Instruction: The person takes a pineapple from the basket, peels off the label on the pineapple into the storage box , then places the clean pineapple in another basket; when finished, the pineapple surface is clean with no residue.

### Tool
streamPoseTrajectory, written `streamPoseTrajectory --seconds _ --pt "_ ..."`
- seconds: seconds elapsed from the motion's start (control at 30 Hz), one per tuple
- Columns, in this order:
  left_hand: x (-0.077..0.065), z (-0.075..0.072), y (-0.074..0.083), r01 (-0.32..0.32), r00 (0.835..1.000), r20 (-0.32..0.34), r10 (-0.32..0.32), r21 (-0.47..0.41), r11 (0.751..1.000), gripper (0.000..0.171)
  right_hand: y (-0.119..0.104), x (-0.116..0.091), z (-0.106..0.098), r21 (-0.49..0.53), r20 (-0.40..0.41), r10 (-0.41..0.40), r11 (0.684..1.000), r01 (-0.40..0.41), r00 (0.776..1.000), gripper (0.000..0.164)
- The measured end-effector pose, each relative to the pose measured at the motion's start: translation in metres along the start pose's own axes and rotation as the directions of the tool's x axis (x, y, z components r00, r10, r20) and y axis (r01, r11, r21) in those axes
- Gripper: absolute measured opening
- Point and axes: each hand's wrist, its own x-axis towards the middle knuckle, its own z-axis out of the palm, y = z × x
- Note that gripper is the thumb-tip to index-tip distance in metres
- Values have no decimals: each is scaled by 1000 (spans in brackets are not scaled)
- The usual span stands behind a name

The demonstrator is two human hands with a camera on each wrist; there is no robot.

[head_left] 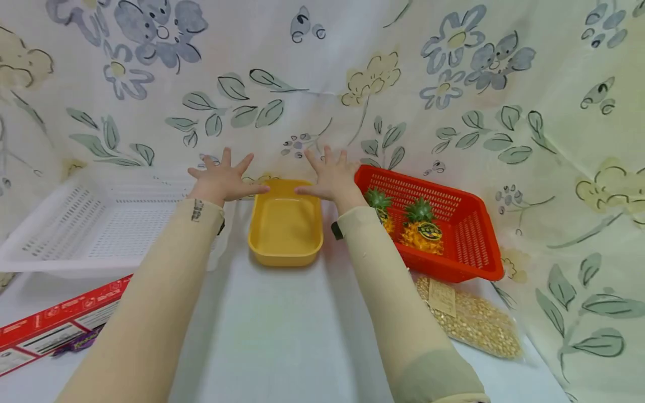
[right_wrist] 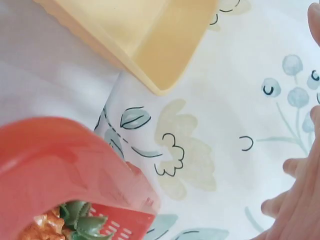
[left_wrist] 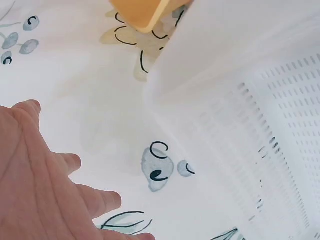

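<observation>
1. The left hand (head_left: 220, 180) and right hand (head_left: 335, 182) are hovering with fingers fanned toward the floral cloth (head_left: 322, 73), neither gripping anything. Their thumbs (head_left: 257, 189) are overlapping the far end of the yellow tray (head_left: 286, 229) in the head view; whether they are touching it cannot be told.
2. The tray is resting upright near the middle of the far edge of the white surface (head_left: 282, 336).
3. The white basket (head_left: 133, 224) is occupying the far left corner; the red basket (head_left: 471, 240) is standing toward the far right corner, holding two pineapples (head_left: 422, 239).
4. A bag of kernels (head_left: 478, 324) is lying by the right edge; a red box (head_left: 65, 310) and a purple packet (head_left: 78, 341) are lying toward the left.
5. Good handling, one judges, is keeping both hands level and matched, and the sleeves (head_left: 146, 296) clear of both baskets.
</observation>
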Motion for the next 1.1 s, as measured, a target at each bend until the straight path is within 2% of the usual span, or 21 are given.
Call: streamPoseTrajectory --seconds 0.17,0.3,0.4,0.57,0.67,0.77,0.83,0.93,1.0,1.1 --pt "0 -2 3 -17 1000 -2 17 -39 999 103 2 -1 -2 22 4 -6 1000 6 1000 98" --pt "-1 -4 8 -17 1000 -3 17 -132 991 105 2 -3 -4 34 -2 -17 999 17 1000 98" --pt "-3 -5 12 -21 1000 7 23 -212 977 105 3 -7 -6 85 -22 -18 996 20 1000 98" --pt "-8 -8 14 -72 997 -6 74 -309 948 103 4 -15 -10 258 -87 -15 965 38 996 98" --pt "-12 -11 16 -109 994 -54 96 -382 918 102 7 -19 -14 384 -113 -5 922 48 994 98" --pt "-15 -13 18 -148 988 -112 108 -461 875 100 8 -22 -16 524 -117 20 850 45 993 99" --pt "-16 -14 21 -174 983 -145 115 -513 840 99 9 -25 -17 617 -119 43 786 41 992 99" --pt "-18 -12 25 -206 975 -190 115 -589 782 97 11 -30 -15 742 -131 73 668 50 989 99" --pt "-19 -9 28 -234 968 -221 117 -635 736 96 11 -33 -14 814 -137 81 578 65 987 100" --pt "-23 -5 32 -266 959 -258 116 -682 682 93 10 -39 -11 883 -148 79 459 96 986 101"
